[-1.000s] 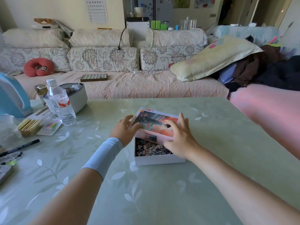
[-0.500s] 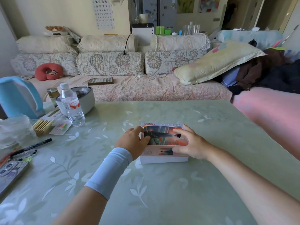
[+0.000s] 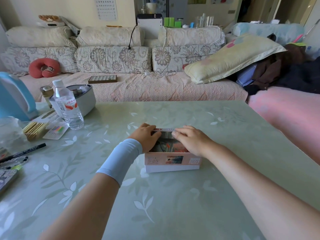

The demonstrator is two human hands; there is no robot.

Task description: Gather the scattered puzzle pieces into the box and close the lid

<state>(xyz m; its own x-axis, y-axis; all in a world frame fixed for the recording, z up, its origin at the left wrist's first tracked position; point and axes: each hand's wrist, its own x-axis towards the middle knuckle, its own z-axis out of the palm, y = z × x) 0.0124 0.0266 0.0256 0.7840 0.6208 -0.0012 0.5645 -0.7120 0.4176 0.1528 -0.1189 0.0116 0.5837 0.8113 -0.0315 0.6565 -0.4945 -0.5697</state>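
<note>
The left hand (image 3: pixel 147 138), with a light blue sleeve (image 3: pixel 121 159) on its wrist, lies palm-down with fingers together on the left part of the puzzle box lid (image 3: pixel 168 143), and the right hand (image 3: pixel 189 140) lies flat in the same manner on the right part; neither hand encloses anything. The lid sits fully over the white puzzle box (image 3: pixel 172 168), which stands near the centre of the green leaf-patterned table (image 3: pixel 155 205), with no puzzle pieces visible. Well apart on the left of the table stand a water bottle (image 3: pixel 68 105), a blue kettle (image 3: pixel 14 97) and a black marker (image 3: pixel 23 152).
</note>
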